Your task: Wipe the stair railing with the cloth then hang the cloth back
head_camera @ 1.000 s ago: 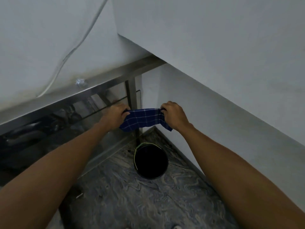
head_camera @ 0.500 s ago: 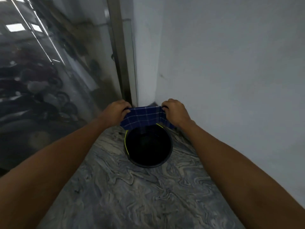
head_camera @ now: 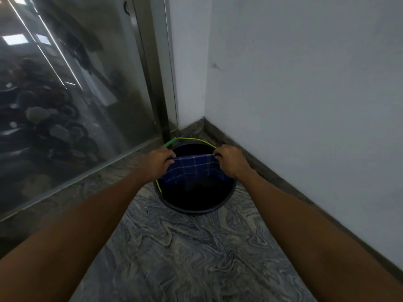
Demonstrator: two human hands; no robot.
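Dark blue checked cloth [head_camera: 192,170]: you pinch its top corners, left hand [head_camera: 158,160] and right hand [head_camera: 229,161], both grips clamped, spreading it over the black plastic bucket [head_camera: 226,196], likely to hang it.

Two plain white walls [head_camera: 305,83] are joined at a corner. A floor [head_camera: 196,258] of swirled grey marble is laid below. A glass panel [head_camera: 65,94] is framed in metal at the left.

Your both arms extended forward and down, forearms bare. Your left hand [head_camera: 158,160] fingers curled, pinching cloth [head_camera: 192,171] corner; your right hand [head_camera: 229,161] likewise pinching opposite corner, knuckles up.
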